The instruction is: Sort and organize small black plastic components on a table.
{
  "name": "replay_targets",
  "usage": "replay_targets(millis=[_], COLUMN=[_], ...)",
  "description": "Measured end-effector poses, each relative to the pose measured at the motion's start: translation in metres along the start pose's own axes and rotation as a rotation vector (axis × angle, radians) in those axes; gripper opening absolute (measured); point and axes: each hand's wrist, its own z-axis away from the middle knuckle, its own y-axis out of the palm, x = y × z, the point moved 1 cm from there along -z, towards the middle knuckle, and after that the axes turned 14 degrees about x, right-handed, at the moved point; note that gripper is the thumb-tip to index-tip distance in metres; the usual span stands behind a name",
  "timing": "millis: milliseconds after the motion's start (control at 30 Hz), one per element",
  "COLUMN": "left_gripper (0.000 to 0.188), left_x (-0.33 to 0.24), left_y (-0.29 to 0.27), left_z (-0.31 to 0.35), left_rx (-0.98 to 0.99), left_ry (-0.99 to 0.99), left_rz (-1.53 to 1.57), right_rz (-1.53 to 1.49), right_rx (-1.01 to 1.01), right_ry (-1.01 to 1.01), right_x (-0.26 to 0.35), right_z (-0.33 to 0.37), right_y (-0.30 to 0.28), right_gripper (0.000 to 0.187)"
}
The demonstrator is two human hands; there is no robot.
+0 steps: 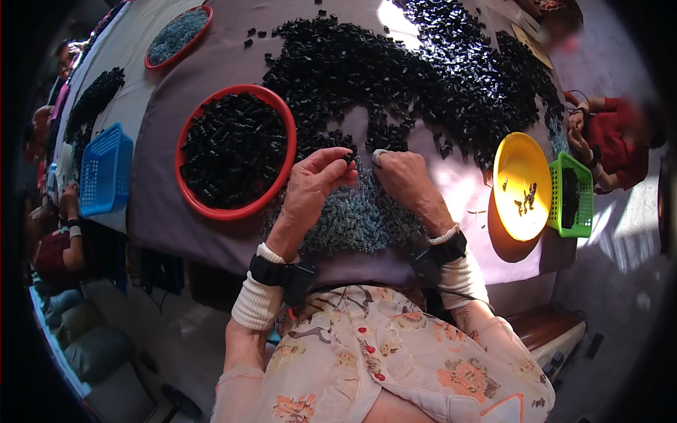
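Note:
Over the near part of the cloth-covered table, my left hand (312,185) pinches a small black plastic piece (348,158) between thumb and fingertips. Beside it, my right hand (409,180) has its fingers curled closed; whatever they hold is hidden from view. Both hands are just above a heap of small grey-blue metal springs (352,222). Beyond the fingertips spreads a large pile of similar black plastic pieces (352,67). To the left, a red basin (233,213) is filled with black pieces.
At right stand a yellow basin (518,158) with a few dark pieces and a green basket (587,204). A blue basket (106,176) and a red-rimmed bowl of springs (176,37) are on the left. Other people sit at both sides.

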Motion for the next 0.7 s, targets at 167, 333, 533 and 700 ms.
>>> replay_targets(millis=[167, 333, 533, 700], left_gripper=[0.022, 0.022, 0.021, 0.02], left_x=[0.006, 0.011, 0.011, 0.016], left_y=[0.002, 0.01, 0.013, 0.017], left_z=[-0.002, -0.002, -0.002, -0.001], left_rx=[0.026, 0.077, 0.08, 0.043], left_ry=[-0.034, -0.023, -0.025, -0.044], left_rz=[-0.102, -0.234, -0.308, -0.354], right_rz=[-0.625, -0.873, -0.708, -0.625], right_rx=[-0.138, -0.198, -0.2, -0.172], right_ry=[-0.086, -0.228, -0.231, -0.297], right_x=[0.011, 0.019, 0.017, 0.016], right_z=[0.018, 0.015, 0.017, 0.019], right_y=[-0.04, -0.044, -0.048, -0.048], right_gripper=[0.009, 0.011, 0.007, 0.01])
